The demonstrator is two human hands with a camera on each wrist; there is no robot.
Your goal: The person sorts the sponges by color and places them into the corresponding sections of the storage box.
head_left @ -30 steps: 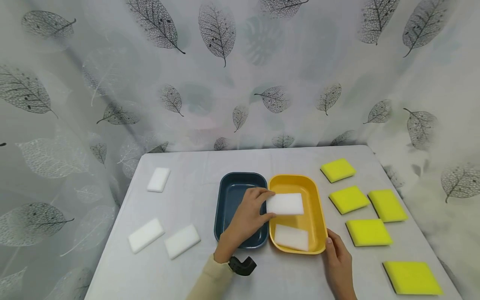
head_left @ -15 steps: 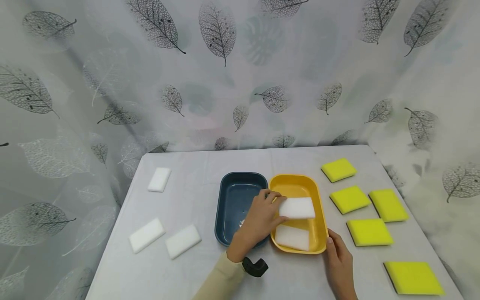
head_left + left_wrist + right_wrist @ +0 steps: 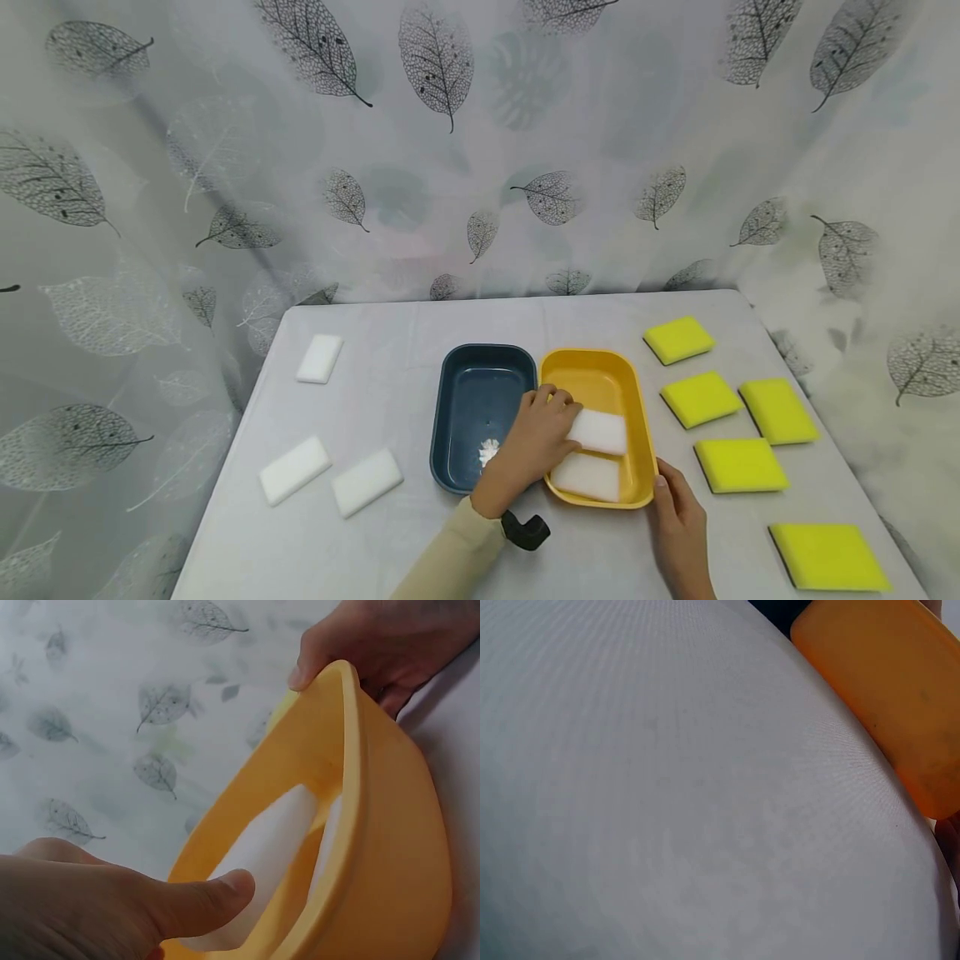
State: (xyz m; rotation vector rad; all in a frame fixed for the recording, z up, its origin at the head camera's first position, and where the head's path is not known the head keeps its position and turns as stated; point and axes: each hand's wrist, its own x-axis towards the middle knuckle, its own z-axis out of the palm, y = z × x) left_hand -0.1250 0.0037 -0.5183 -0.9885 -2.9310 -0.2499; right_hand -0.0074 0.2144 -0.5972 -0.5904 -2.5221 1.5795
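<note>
Yellow tray (image 3: pixel 600 383) stood on the bench (image 3: pixel 375 375), just beside a blue tray (image 3: pixel 480 400) at its left. The left hand (image 3: pixel 536 437) pinched the far white block (image 3: pixel 600 433) inside the yellow tray by its left end, which the fingers covered; the left wrist view showed its thumb on the block, but the other fingers were mostly hidden. I could not tell if this block touched the tray's floor. The near white block (image 3: pixel 588 477) lay just beside it. The right hand (image 3: pixel 677 527) gripped the near right corner of the yellow tray, some fingers concealed. A small white patch (image 3: pixel 488 451) in the blue tray was too unclear to name. The right wrist view cut the yellow tray off.
</note>
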